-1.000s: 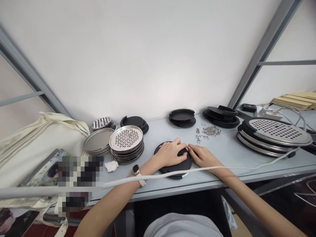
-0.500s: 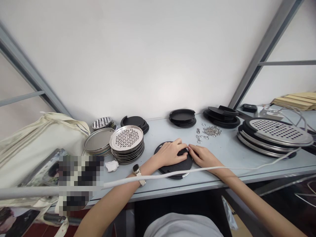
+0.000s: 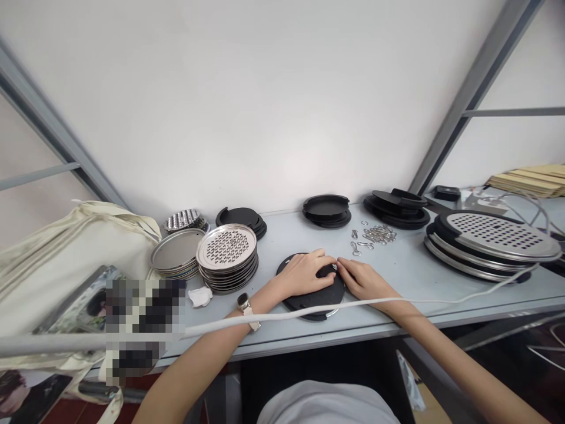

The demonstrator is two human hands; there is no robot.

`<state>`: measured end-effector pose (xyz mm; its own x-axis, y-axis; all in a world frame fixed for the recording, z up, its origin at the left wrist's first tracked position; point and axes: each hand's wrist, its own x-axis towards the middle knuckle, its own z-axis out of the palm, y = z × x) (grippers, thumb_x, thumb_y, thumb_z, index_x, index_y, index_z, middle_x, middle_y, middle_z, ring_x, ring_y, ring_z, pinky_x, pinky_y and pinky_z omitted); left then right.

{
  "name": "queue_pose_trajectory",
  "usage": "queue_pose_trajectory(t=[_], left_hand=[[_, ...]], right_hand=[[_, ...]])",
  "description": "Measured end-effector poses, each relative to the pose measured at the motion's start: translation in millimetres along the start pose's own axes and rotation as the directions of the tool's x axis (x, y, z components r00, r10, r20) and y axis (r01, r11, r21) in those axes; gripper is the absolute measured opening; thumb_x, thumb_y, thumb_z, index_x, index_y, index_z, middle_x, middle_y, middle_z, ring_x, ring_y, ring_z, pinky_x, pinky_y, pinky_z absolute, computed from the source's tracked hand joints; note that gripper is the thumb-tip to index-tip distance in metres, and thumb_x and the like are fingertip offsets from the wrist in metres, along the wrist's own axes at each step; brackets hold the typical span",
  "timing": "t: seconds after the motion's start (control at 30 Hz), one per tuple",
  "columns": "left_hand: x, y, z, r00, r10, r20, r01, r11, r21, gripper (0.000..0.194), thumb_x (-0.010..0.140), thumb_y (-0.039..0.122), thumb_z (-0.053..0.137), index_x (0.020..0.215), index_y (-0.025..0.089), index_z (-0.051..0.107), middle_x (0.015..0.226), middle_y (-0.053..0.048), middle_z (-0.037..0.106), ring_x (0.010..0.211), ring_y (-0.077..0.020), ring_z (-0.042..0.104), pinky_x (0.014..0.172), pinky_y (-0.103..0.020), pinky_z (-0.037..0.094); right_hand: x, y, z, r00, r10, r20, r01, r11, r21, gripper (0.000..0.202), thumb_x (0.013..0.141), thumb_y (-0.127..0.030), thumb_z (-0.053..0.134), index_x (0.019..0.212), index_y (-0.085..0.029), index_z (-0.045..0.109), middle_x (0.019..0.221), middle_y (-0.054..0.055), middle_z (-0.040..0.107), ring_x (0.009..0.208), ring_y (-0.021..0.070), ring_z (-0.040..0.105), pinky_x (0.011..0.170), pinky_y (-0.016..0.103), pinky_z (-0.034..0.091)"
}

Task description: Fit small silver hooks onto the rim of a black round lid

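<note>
Before me on the table lies a round black plastic disc (image 3: 309, 300) with a bright metal rim showing at its near right edge. My left hand (image 3: 306, 275) presses on it, fingers bent over its far right part. At that same edge, my right hand (image 3: 359, 280) pinches with thumb and forefinger at a small shiny metal piece (image 3: 334, 267), mostly hidden by the fingertips. Beyond the hands is a pile of small metal clips (image 3: 378, 234), a few lying loose beside it. To the left stands a stack of round metal grater plates (image 3: 227, 253).
Plain metal discs (image 3: 176, 253) and a cream bag (image 3: 88, 253) are at the left. Black round holders (image 3: 326, 209) stand along the wall. A stack of assembled graters (image 3: 489, 241) sits at the right. A white cable (image 3: 282, 315) crosses before my forearms.
Both hands stay almost where they were on the disc. Slightly more of the shiny metal piece shows between the fingertips now.
</note>
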<state>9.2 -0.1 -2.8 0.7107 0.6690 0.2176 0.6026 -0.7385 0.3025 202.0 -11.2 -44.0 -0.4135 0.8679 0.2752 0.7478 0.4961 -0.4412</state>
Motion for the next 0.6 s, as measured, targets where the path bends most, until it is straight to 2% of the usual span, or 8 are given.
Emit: queue_pose_trajectory(t=[0.23, 0.6], left_hand=[[-0.2, 0.4, -1.7, 1.000, 0.005, -0.006, -0.005, 0.999, -0.039, 0.028, 0.087, 0.032, 0.047, 0.113, 0.025, 0.055, 0.092, -0.001, 0.058, 0.078, -0.0151, 0.056, 0.070, -0.025, 0.043], [0.2, 0.9, -3.5, 1.000, 0.023, -0.020, -0.024, 0.998, -0.051, 0.021, 0.086, 0.029, 0.048, 0.102, 0.021, 0.060, 0.090, -0.002, 0.061, 0.075, -0.0147, 0.056, 0.067, -0.024, 0.041]], right_hand=[[-0.2, -0.5, 0.9, 1.000, 0.001, -0.004, -0.001, 1.000, 0.003, 0.029, 0.096, -0.029, 0.027, 0.076, -0.021, 0.046, 0.070, 0.003, 0.058, 0.062, 0.0167, 0.055, 0.061, 0.027, 0.039], [-0.1, 3.3, 3.1, 1.000, -0.012, 0.005, 0.012, 0.999, -0.045, 0.026, 0.096, -0.028, 0.027, 0.078, -0.021, 0.044, 0.070, 0.003, 0.057, 0.062, 0.0170, 0.055, 0.062, 0.028, 0.039]])
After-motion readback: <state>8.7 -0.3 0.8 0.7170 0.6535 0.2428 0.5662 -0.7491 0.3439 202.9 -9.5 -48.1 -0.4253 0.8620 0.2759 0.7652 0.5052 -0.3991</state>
